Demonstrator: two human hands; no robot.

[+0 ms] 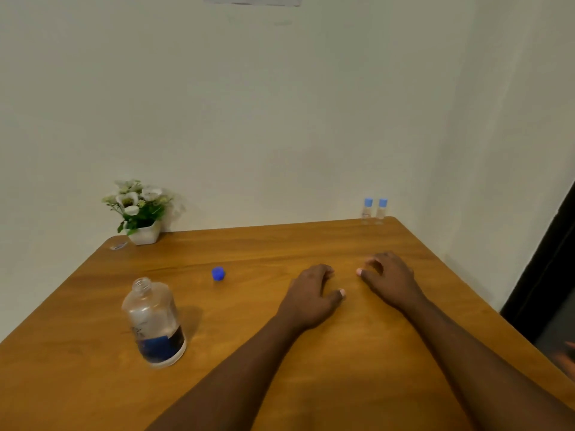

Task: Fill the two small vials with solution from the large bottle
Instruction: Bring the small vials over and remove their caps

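Note:
The large clear bottle (pixel 154 321) stands uncapped on the left of the wooden table (pixel 280 244), with a dark blue label and a little liquid low inside. Its blue cap (pixel 218 273) lies on the table behind and to the right of it. Two small clear vials (pixel 374 210) with light blue caps stand side by side at the far right corner. My left hand (pixel 312 295) rests on the table at the centre, fingers loosely curled, holding nothing. My right hand (pixel 389 278) rests beside it, fingers bent and apart, also holding nothing.
A white pot of white flowers (pixel 140 209) stands at the far left corner by the wall, with a small clear wrapper (pixel 118 245) next to it. Walls close the table in behind and to the right. A dark doorway (pixel 547 275) lies beyond the right edge.

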